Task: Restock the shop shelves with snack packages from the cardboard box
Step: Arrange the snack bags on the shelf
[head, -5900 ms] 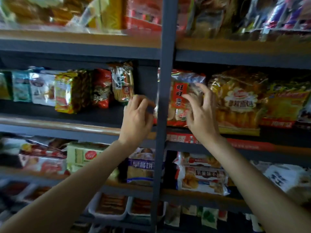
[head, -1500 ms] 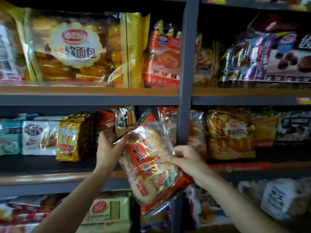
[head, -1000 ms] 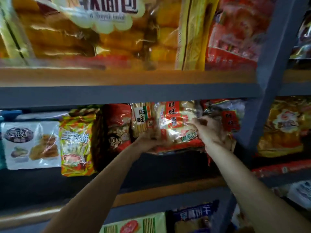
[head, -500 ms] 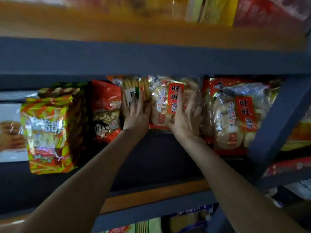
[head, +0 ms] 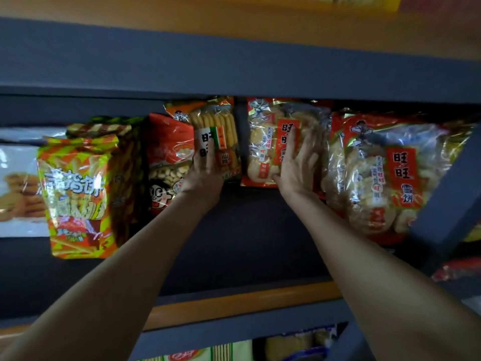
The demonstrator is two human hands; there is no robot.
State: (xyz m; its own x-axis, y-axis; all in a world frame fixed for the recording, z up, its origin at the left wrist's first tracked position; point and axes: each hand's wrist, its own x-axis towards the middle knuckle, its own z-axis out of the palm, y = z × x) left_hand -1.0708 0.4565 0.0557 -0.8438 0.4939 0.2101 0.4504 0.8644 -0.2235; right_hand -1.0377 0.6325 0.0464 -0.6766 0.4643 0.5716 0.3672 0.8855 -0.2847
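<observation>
On the middle shelf (head: 234, 243), far back against the dark wall, stands the clear rice cracker bag (head: 270, 147) with a red label. It is upright. The right hand (head: 299, 165) lies flat on its front, with the fingers (head: 311, 142) straight and spread, pressing on the bag but not curled round it.

Just left of it, with a thin dark gap between, stands a tall bag of yellow sticks (head: 216, 131) with a white and red label. The left hand (head: 205, 173) rests flat on the low part of this bag, fingers straight and close together, not gripping.

Left of the stick bag, touching it, is a red bag (head: 166, 157) with a cartoon face near the bottom. Further left is a yellow and green striped bag (head: 75, 194), which sits nearer than the others. At the far left edge is a white bag (head: 15, 186) showing brown cookies; it is blurry.

Right of the cracker bag stands a big bag of the same kind of crackers (head: 385, 178), nearer and leaning a little. A dark grey post (head: 447, 194) of the rack crosses in front of its right side.

Above runs the grey edge of the upper shelf (head: 234, 63). Below, more packs (head: 197, 354) peek out on a lower shelf, too cut off to tell what they are.
</observation>
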